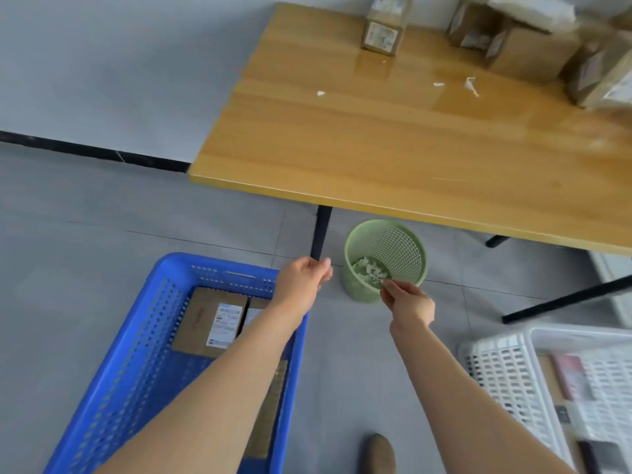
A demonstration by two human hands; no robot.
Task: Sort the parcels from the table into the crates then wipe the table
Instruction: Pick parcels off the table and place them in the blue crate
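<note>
Grey floor tiles run under a wooden desk (393, 159) at 1 o'clock. Sorting looks partly done. A blue crate (160, 302) at 7 o'clock and a white crate (496, 367) at 4 o'clock both hold parcels. More cardboard parcels (513, 42) crowd the desk's far right corner, and paper scraps (471, 85) wait beside them, so I judge wiping has not begun. One crated parcel (205, 319) lies flat, label up, its long axis running 12 to 6. The left hand (304, 278) is curled with nothing visible in it. The right hand (408, 301) has its fingertips (388, 285) pressed together over a green bin (359, 285); whether they pinch a scrap I cannot tell.
</note>
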